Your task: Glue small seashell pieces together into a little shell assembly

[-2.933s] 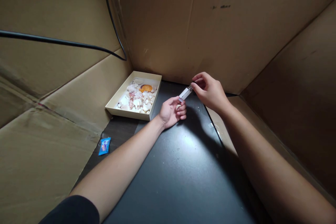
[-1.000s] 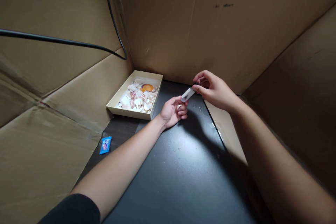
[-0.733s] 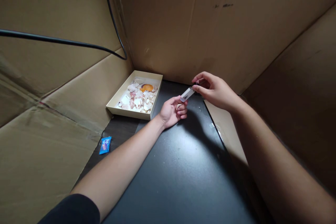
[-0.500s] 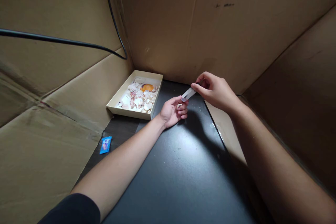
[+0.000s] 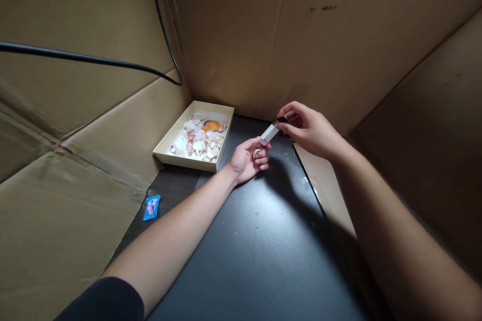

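My left hand (image 5: 248, 160) is palm up over the dark table, its thumb and fingertips pinching the lower end of a small clear and whitish bottle (image 5: 268, 134). A small pale ridged piece (image 5: 256, 152), shell-like or a ring, shows at the fingers of that hand; which it is I cannot tell. From the right, my right hand (image 5: 307, 128) grips the bottle's black cap (image 5: 281, 120) between thumb and fingers. The bottle tilts, cap end up and to the right. Whether the cap is screwed down or loose cannot be made out.
Left of my hands, a cream tray (image 5: 184, 162) holds seashells (image 5: 199, 143) and one orange shell (image 5: 211, 125). A blue wrapped packet (image 5: 151, 207) lies near my left forearm. Cardboard walls (image 5: 241, 35) enclose the dark table (image 5: 241, 256); a black cable (image 5: 94, 60) hangs at upper left.
My right fingers have shifted slightly on the cap, so more of its black shows. The dark streak on the bottle is no longer visible. My left hand has hardly moved.
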Demonstrator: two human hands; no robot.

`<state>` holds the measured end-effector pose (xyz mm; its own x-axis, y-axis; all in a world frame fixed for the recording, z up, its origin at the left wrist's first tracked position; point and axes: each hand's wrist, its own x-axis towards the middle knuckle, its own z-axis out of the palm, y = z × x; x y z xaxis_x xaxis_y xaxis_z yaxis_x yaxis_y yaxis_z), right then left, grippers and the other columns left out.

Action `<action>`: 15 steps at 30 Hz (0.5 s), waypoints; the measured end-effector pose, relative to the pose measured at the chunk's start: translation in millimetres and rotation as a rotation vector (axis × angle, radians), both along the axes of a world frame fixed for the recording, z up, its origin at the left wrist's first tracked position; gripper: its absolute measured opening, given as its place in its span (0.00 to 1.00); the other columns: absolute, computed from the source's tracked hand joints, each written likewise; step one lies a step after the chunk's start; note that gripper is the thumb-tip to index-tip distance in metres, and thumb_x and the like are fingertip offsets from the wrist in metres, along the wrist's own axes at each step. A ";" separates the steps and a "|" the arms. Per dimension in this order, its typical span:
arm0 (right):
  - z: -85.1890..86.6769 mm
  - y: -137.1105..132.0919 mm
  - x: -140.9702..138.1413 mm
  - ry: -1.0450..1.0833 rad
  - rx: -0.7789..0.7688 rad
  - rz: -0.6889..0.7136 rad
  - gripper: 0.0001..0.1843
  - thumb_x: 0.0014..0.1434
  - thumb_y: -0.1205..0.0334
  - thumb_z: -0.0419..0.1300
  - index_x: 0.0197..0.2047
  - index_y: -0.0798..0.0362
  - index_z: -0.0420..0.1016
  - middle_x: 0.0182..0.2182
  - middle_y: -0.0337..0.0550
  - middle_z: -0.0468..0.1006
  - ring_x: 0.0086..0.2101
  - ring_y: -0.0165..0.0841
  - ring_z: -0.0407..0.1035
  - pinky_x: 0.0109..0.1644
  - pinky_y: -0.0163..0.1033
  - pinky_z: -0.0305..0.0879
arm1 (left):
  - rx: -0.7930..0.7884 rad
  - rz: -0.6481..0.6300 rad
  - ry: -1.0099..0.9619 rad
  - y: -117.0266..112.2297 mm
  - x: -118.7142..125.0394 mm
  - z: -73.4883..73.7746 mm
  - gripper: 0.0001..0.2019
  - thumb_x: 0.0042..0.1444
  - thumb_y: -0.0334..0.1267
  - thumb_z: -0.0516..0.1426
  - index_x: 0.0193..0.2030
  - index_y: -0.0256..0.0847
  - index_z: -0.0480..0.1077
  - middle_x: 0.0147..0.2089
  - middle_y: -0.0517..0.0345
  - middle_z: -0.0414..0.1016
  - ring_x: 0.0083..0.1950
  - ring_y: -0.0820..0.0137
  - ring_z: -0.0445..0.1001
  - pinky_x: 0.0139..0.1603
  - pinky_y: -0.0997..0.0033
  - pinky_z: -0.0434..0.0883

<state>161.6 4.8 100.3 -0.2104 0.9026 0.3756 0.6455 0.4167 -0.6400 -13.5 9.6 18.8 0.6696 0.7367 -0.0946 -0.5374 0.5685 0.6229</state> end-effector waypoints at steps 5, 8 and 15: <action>2.3 -2.7 -1.9 -0.033 -0.006 -0.071 0.12 0.57 0.53 0.60 0.39 0.52 0.75 0.24 0.38 0.71 0.25 0.29 0.61 0.29 0.36 0.56 | -0.010 -0.006 0.008 -0.1 -0.2 0.3 0.15 0.60 0.41 0.49 0.30 0.34 0.69 0.20 0.67 0.46 0.19 0.77 0.52 0.21 0.76 0.58; 3.1 -3.7 -2.8 -0.047 0.012 -0.097 0.12 0.57 0.52 0.60 0.36 0.53 0.75 0.24 0.38 0.71 0.24 0.28 0.60 0.28 0.35 0.55 | -0.012 -0.005 0.012 -0.2 -0.2 0.8 0.15 0.60 0.42 0.49 0.30 0.34 0.68 0.19 0.67 0.47 0.19 0.77 0.52 0.21 0.76 0.58; 4.2 -4.0 -1.8 -0.086 0.020 -0.091 0.11 0.57 0.54 0.61 0.38 0.52 0.77 0.23 0.37 0.68 0.24 0.28 0.59 0.29 0.36 0.54 | -0.009 -0.012 0.018 0.1 0.1 0.3 0.16 0.60 0.42 0.48 0.28 0.34 0.68 0.19 0.67 0.47 0.19 0.77 0.51 0.21 0.76 0.58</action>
<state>159.8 0.8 104.5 -0.1599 0.9118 0.3782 0.7335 0.3661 -0.5727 -13.4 9.7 19.1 0.6765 0.7277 -0.1135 -0.5192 0.5805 0.6273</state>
